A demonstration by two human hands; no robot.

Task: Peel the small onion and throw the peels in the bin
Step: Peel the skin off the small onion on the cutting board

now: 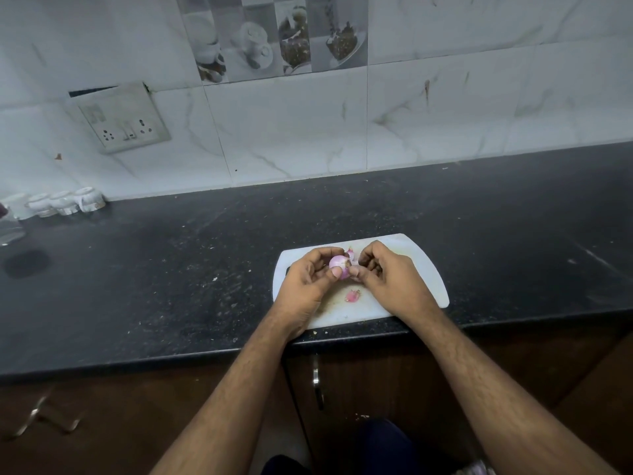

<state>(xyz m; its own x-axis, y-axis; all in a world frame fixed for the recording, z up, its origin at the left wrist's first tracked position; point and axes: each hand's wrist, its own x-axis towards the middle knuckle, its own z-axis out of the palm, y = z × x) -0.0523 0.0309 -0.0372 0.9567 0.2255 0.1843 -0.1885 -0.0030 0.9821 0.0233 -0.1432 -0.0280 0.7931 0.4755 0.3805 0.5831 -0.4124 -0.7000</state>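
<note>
A small purple onion (339,263) is held just above a white cutting board (419,265) at the counter's front edge. My left hand (308,282) grips the onion between thumb and fingers. My right hand (387,275) pinches a strip of peel (350,254) at the onion's right side, still attached. A loose pink piece of peel (352,295) lies on the board below the hands. No bin is in view.
The black stone counter (171,269) runs left and right, with a tiled wall behind. Small white cups (65,202) and a glass jar (10,224) stand at the far left. A wall socket (123,126) sits above them. Wooden cabinet doors (342,389) are below.
</note>
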